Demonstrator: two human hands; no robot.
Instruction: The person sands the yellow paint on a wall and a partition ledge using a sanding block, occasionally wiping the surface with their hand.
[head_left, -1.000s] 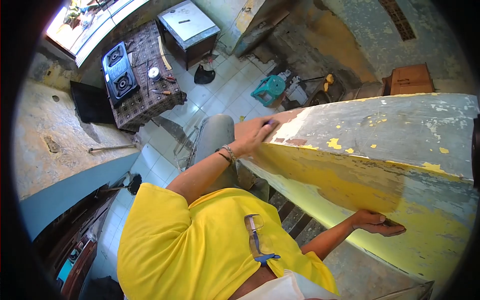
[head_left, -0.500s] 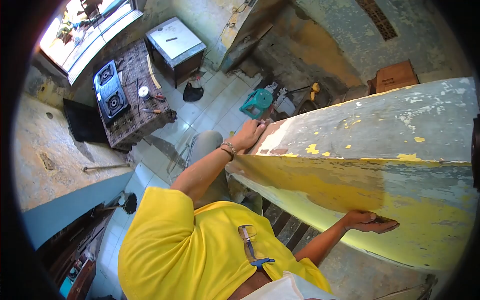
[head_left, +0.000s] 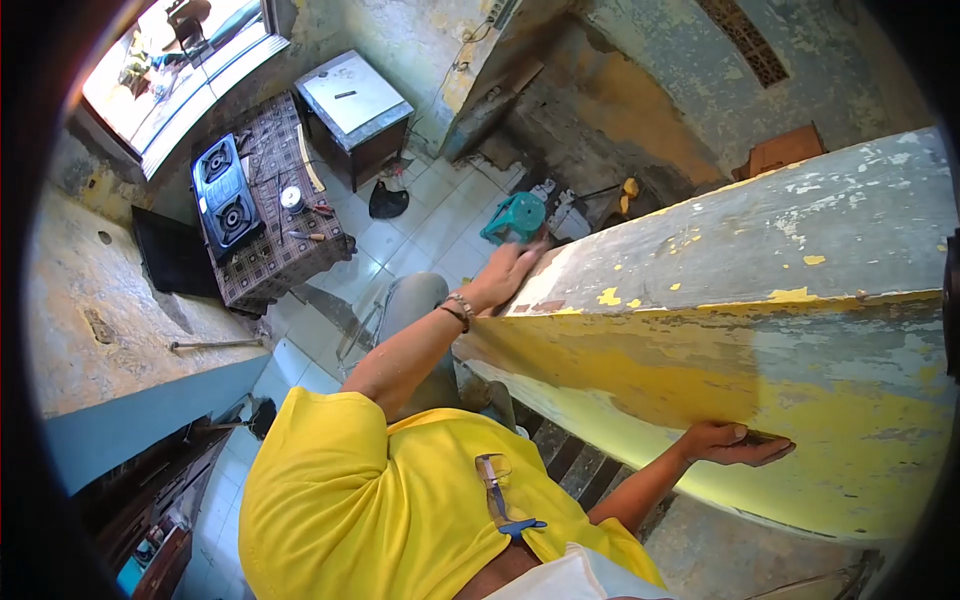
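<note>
My left hand (head_left: 503, 275) lies on the near end of a thick peeling wall top (head_left: 720, 240), fingers stretched along its edge and slightly blurred. A bracelet and a dark band are on that wrist. Lower right, my right hand (head_left: 735, 444) is against the wall's yellow-painted side face (head_left: 680, 375), palm up, with a thin dark thing pinched between thumb and fingers; I cannot make out what it is. Glasses (head_left: 495, 490) hang from the collar of the yellow shirt (head_left: 430, 500).
A two-burner stove (head_left: 228, 195) and tools are on a cloth-covered table (head_left: 270, 265). Beyond are a white-topped cabinet (head_left: 355, 90), a black bag (head_left: 388, 200) and a green stool (head_left: 515, 217) on the tiled floor. Dark slats (head_left: 570, 460) lie below the wall.
My left hand has shifted slightly left and down in view, its fingers spread a little more. The wall top sits a bit lower at its near end; my right hand is nearly unmoved.
</note>
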